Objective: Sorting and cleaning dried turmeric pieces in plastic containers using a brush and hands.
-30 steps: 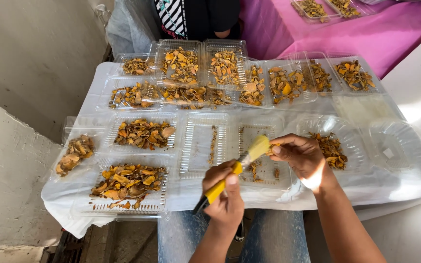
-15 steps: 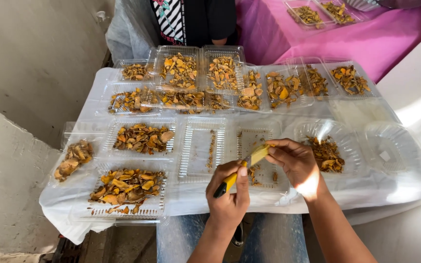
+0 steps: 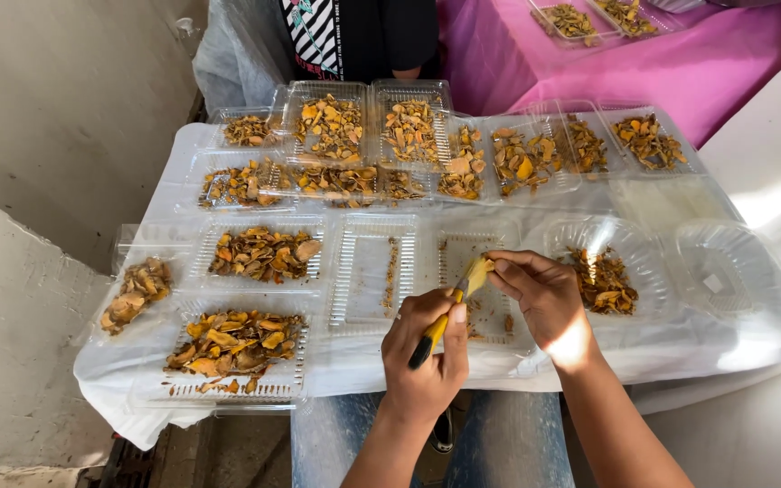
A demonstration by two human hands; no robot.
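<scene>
Both hands (image 3: 485,330) shifted slightly — plastic-covered table (image 3: 183,149), concrete wall (image 3: 65,99).

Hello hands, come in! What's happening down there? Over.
Left hand shut on yellow-handled knife. Right hand pinching a yellow root piece at the blade. Clear tray underneath; nothing blocking.

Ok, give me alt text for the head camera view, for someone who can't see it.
A person's left hand holds a yellow-handled knife against a small yellow piece pinched in the right hand, above a clear plastic tray. Many clear trays of orange-brown slices cover the plastic-sheeted table, and another person in a dark top sits opposite.
</scene>
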